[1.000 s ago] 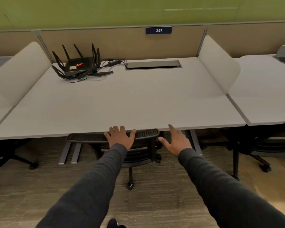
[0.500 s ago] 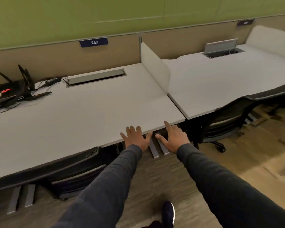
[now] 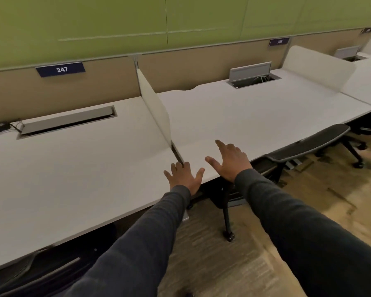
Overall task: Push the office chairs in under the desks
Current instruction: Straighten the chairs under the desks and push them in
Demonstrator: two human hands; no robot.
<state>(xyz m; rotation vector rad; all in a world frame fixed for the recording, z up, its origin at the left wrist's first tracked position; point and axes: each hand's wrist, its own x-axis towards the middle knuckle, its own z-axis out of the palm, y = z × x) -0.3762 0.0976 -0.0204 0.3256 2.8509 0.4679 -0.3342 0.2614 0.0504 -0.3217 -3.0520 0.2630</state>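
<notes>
Both hands, left hand and right hand, empty, fingers spread; next chair lies right of the divider, nearer the right hand.

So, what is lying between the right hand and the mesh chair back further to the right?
In the head view, only bare white desk top and its front edge lie between the right hand and the mesh chair back; nothing rests there.

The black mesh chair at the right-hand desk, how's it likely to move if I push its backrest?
The mesh chair will probably roll easily: a caster shows on its base. The carpet may drag slightly. Pushed off-centre, it could swivel rather than go straight. The mesh back likely flexes a little under the hands.
</notes>
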